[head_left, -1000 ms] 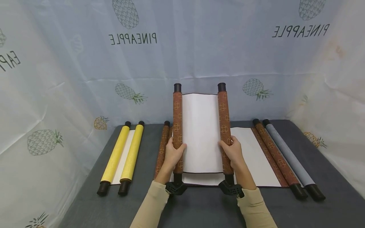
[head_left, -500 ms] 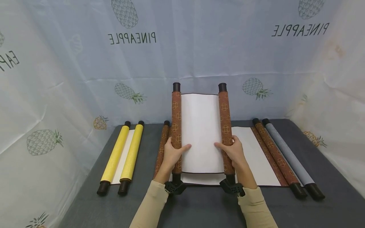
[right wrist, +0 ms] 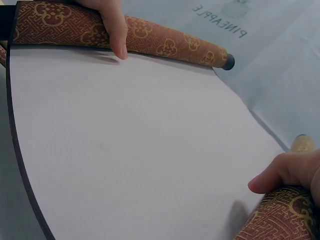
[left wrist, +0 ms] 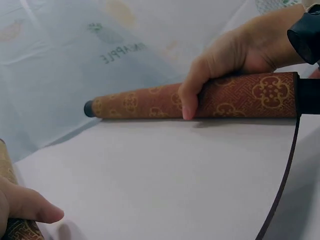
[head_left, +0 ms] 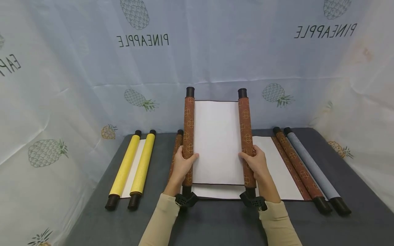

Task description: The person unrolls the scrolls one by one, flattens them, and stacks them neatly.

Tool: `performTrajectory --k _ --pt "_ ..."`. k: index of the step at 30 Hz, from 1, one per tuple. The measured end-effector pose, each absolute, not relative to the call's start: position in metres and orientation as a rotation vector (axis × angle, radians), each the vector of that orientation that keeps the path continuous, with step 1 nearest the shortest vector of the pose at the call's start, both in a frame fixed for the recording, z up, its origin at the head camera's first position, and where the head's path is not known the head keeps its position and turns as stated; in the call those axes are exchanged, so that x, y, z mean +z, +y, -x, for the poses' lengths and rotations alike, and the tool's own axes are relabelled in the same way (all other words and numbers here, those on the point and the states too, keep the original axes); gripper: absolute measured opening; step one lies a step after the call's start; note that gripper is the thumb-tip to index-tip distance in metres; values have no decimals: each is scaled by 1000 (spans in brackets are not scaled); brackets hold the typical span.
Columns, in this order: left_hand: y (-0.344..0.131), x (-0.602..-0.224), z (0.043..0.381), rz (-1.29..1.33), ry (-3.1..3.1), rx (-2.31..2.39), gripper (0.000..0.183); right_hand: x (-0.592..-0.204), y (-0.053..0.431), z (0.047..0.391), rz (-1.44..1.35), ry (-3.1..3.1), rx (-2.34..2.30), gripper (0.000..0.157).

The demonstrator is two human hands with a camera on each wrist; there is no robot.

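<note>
Both hands hold up a partly unrolled hanging scroll (head_left: 218,143) with a blank white sheet and brown, gold-patterned rolls ending in black knobs. My left hand (head_left: 183,165) grips the left roll (head_left: 189,126), its thumb lying over the front toward the sheet. Opposite it, my right hand (head_left: 258,163) grips the right roll (head_left: 245,124) in the same way. In the left wrist view the thumb of the left hand (left wrist: 25,202) shows at the lower left; the right wrist view has the right hand (right wrist: 295,172) at lower right. The fingers behind the rolls are mostly hidden.
Behind the held scroll, another brown scroll (head_left: 275,167) lies spread on the dark table (head_left: 215,225). A yellow scroll (head_left: 143,164) lies at left, a grey roll (head_left: 312,165) at right. A pineapple-print curtain (head_left: 215,58) hangs behind.
The two hands have drawn slightly apart, so more white sheet shows between the rolls. Both thumbs reached inward over the sheet half a second ago and are now back nearer the rolls.
</note>
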State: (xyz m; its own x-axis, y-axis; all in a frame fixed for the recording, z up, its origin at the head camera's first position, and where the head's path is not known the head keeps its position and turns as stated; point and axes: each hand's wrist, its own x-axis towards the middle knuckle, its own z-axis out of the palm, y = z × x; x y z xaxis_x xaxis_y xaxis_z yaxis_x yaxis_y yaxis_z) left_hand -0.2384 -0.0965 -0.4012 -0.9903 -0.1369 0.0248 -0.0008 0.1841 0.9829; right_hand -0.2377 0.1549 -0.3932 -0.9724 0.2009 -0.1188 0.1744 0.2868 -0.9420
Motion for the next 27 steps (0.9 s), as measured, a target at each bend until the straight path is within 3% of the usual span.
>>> performTrajectory --k 4,11,18,27 --pt "-100 -401 238 -112 -2342 -1877 51 -393 157 237 358 -2497 1807 56" --pt "-108 -399 240 -92 -2363 -1799 37 -391 161 236 314 -2493 1784 54" --pt "-115 -398 241 -75 -2372 -1780 47 -388 162 234 252 -2525 1785 62" --pt "-116 -400 242 -50 -2391 -1767 55 -389 161 234 281 -2514 1802 60"
